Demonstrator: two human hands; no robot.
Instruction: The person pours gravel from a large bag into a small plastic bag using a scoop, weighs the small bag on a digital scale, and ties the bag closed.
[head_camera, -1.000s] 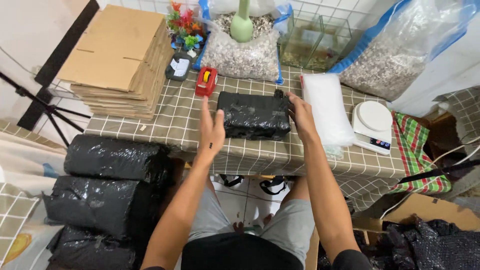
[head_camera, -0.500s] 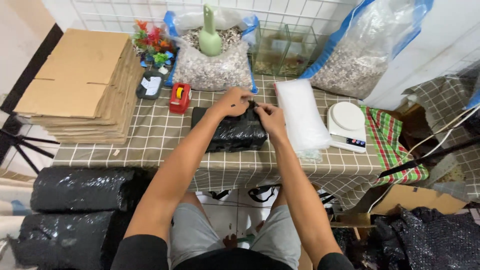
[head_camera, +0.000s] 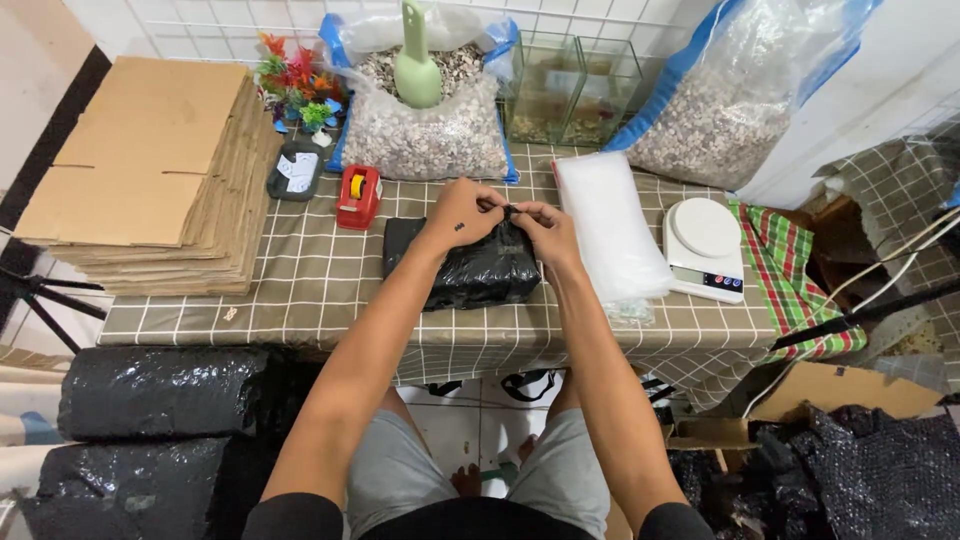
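1. Head view, main relation: black plastic-wrapped bundle (head_camera: 470, 268) lies on the checked worktop (head_camera: 300, 290) directly under and just toward the person from both hands. Its long axis runs left-right across the worktop, far edge is where the hands meet.
2. Left hand (head_camera: 462, 213): closed in a pinch on the far top edge of the bundle, fingers curled, back of hand up. Sits on the bundle's far-left half.
3. Right hand (head_camera: 545, 228): also pinched shut on the same edge, fingertips touching or nearly touching the left hand's. Both equally near the bundle; neither has the advantage. What exactly sits btwn the fingertips (film fold or tape end) is too small to tell.
4. Left of the left hand: red tape dispenser (head_camera: 358, 196), near, apart from the bundle. Further left, a dark tray (head_camera: 295, 170) and a tall stack of flat cardboard (head_camera: 150, 170).
5. Right of the right hand: stack of clear plastic bags (head_camera: 610, 225), just beside the bundle, edge may touch. Beyond that a white kitchen scale (head_camera: 705, 245).
6. Beyond the hands: open sack of gravel w/ green scoop (head_camera: 417, 65) stuck in it, small glass tank (head_camera: 560, 90), second gravel sack (head_camera: 720, 110) leaning at right.
7. Nothing stands btwn hands and bundle. Below worktop level, left: more black wrapped bundles (head_camera: 160, 390) stacked.
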